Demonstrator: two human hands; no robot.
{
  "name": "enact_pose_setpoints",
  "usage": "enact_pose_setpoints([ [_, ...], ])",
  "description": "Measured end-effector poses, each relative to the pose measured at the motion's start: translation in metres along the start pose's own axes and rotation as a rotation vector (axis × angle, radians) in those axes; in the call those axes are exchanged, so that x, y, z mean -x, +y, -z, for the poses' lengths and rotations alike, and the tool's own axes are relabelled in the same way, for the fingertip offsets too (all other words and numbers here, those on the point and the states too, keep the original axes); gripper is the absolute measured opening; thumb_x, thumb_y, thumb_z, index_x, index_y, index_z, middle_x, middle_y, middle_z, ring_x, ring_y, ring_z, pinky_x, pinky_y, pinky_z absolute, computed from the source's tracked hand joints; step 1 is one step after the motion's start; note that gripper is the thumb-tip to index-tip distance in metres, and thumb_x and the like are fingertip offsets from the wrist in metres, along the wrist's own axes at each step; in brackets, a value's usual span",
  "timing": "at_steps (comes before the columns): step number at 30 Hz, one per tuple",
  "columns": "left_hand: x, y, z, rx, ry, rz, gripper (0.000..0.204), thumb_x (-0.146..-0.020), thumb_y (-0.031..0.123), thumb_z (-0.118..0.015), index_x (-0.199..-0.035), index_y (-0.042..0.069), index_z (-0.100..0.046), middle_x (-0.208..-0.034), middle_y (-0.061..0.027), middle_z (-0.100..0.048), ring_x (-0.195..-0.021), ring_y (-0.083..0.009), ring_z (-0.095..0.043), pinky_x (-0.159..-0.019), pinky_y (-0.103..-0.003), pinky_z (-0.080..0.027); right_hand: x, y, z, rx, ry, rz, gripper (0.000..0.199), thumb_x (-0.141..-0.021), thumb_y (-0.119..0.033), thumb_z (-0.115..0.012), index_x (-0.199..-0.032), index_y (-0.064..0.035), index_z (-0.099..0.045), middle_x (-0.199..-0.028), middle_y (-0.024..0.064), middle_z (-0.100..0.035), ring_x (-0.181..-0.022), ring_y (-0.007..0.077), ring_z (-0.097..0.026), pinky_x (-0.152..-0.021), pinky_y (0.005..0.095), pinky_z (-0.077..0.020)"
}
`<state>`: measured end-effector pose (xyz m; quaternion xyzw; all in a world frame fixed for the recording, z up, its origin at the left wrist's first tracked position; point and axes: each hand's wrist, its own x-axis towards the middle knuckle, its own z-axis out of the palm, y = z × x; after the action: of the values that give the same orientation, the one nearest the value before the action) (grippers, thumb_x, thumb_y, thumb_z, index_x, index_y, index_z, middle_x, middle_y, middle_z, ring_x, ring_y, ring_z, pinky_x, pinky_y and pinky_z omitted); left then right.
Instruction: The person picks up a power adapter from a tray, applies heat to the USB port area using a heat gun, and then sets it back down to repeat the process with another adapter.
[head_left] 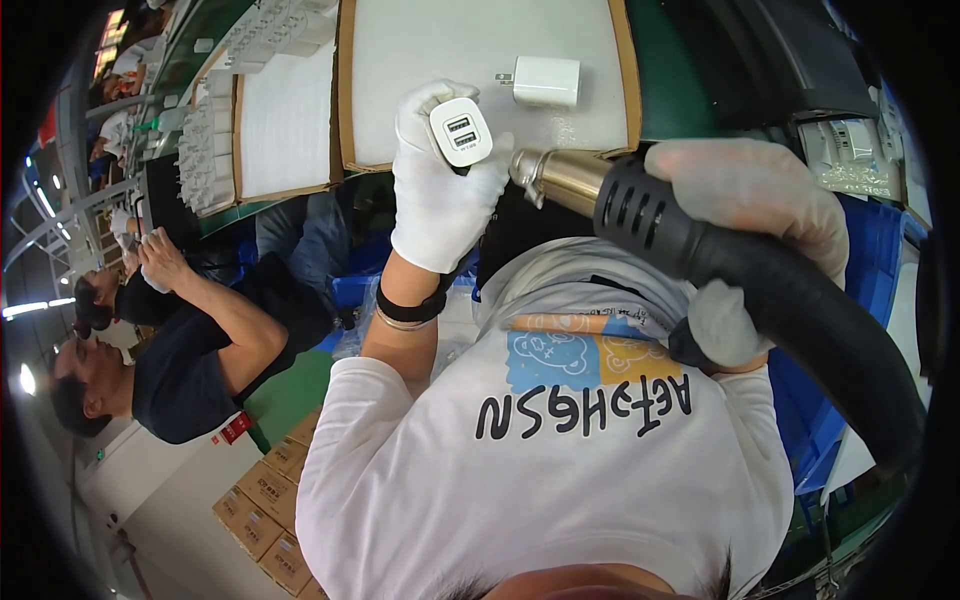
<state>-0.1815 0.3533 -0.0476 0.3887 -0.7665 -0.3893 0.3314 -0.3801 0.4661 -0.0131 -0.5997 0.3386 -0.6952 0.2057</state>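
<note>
My left hand [435, 215], in a white glove, is closed around a white two-port USB charger [466, 150], its port face turned up toward me. My right hand [760, 195], also gloved, grips a hot air gun [640, 215] with a black slotted body and a thick black hose. Its metal nozzle [560, 180] points left, with its tip close to my left fingers and the charger. Beyond my hands, a second white charger [546, 82] with its prongs to the left lies on a white surface [420, 50] with cardboard edges.
Several white chargers [210, 140] stand in rows at the far left, beside another cardboard-edged white tray [287, 120]. Clear plastic packages [850, 155] lie at right, above a blue crate [870, 265]. A co-worker [200, 350] in dark clothing is at left, near stacked cartons [265, 490].
</note>
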Motion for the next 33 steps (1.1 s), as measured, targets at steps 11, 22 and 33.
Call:
enact_pose_setpoints([
  [11, 0.0002, 0.0009, -0.0087, 0.165, 0.016, 0.040, 0.051, -0.066, 0.000, -0.073, -0.106, 0.006, -0.042, -0.100, -0.0046, -0.051, -0.088, -0.0111, -0.053, -0.074, -0.021, -0.046, 0.0030, -0.0044, -0.0033, 0.001, 0.081, -0.057, 0.038, -0.068, -0.028, -0.074, -0.085, 0.0011, -0.055, -0.086, 0.0204, -0.061, -0.080, 0.0280, -0.061, -0.072, 0.0368, -0.0505],
  [22, -0.0004, -0.0009, -0.0085, 0.159, 0.014, -0.020, 0.054, -0.065, 0.002, -0.074, -0.109, 0.006, -0.043, -0.099, -0.0036, -0.051, -0.081, -0.0097, -0.051, -0.072, -0.022, -0.045, 0.0034, -0.0037, 0.0004, -0.005, 0.061, -0.028, 0.038, -0.071, -0.030, -0.072, -0.087, 0.0010, -0.055, -0.088, 0.0199, -0.062, -0.082, 0.0281, -0.062, -0.073, 0.0361, -0.0503],
  [33, 0.0008, 0.0080, -0.0048, 0.049, -0.012, 0.031, 0.051, -0.070, -0.002, -0.065, -0.115, 0.004, -0.041, -0.097, -0.0060, -0.051, -0.083, -0.0118, -0.052, -0.075, -0.023, -0.045, 0.0046, -0.0050, 0.0029, 0.068, 0.020, -0.060, 0.039, -0.070, -0.028, -0.072, -0.091, 0.0002, -0.054, -0.088, 0.0190, -0.062, -0.082, 0.0270, -0.061, -0.074, 0.0364, -0.0495],
])
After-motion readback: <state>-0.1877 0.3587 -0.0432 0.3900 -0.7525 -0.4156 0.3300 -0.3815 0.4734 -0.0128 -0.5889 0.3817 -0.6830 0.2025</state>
